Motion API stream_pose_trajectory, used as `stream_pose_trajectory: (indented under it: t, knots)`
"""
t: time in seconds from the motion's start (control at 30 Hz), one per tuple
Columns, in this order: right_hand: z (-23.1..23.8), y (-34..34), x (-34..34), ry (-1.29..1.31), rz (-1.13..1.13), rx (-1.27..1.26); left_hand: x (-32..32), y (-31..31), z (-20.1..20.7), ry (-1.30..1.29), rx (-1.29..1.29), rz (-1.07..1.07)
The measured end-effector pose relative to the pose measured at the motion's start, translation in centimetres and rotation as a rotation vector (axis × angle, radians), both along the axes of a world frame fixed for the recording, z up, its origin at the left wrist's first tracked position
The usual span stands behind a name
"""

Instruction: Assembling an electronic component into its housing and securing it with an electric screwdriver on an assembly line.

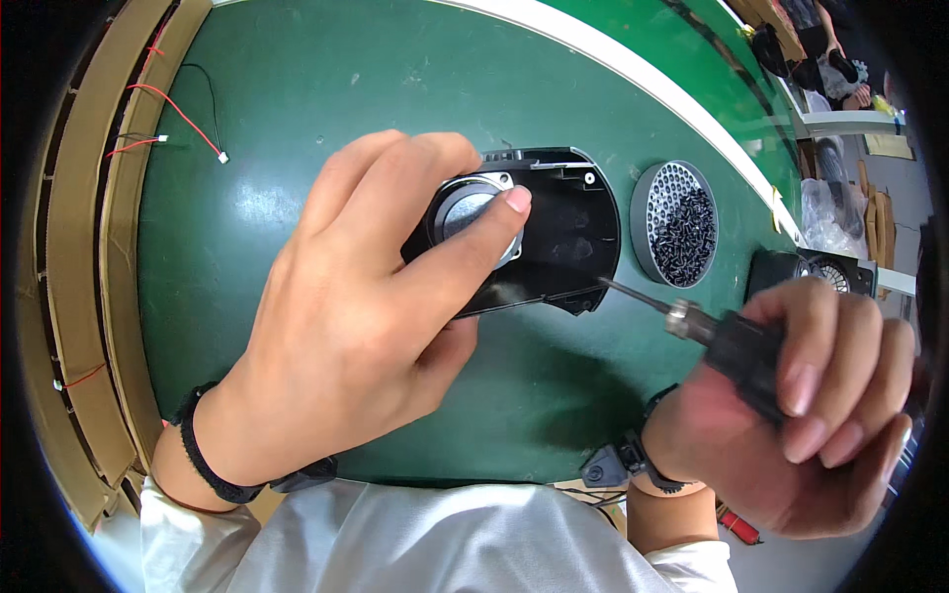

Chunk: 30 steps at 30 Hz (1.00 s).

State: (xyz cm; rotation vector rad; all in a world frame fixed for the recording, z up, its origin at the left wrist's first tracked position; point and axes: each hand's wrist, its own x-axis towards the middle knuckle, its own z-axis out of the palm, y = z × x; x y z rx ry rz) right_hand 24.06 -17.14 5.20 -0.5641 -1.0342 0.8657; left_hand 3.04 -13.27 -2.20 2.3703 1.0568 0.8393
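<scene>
My left hand (356, 277) grips a black plastic housing (573, 232) over the green table, its thumb pressed on a round silver speaker (460, 210) seated inside. Much of the housing's left part is hidden behind that hand. Off to the right, my right hand (820, 415) is closed around a black electric screwdriver (746, 361). The thin bit points left, its tip close to the housing's lower right corner; whether they touch I cannot tell. Just right of the housing is a round grey dish (644, 203) with many small black screws (686, 237) in it.
Cardboard dividers (74, 247) line the left side, with red and black wires (188, 114) ending in white plugs. A black device with a round grille (830, 272) stands at the right. A white strip (633, 69) edges the table's far side; other people's hands show beyond.
</scene>
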Motion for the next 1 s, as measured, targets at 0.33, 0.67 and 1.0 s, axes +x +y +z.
stream_pose_trajectory:
  t: [0.33, 0.67, 1.0]
  knots:
    - [-2.8, 1.4, -0.1, -0.300, 0.192, 0.055, -0.2, 0.0, 0.3, -0.004, -0.004, 0.016]
    - [-3.8, 1.6, -0.4, -0.295, 0.102, 0.050, -0.1, -0.2, 0.0, 0.026, 0.039, 0.011]
    - [-5.3, 1.9, -1.5, -0.278, 0.117, 0.026, 0.1, -0.5, -0.6, 0.023, 0.068, 0.040]
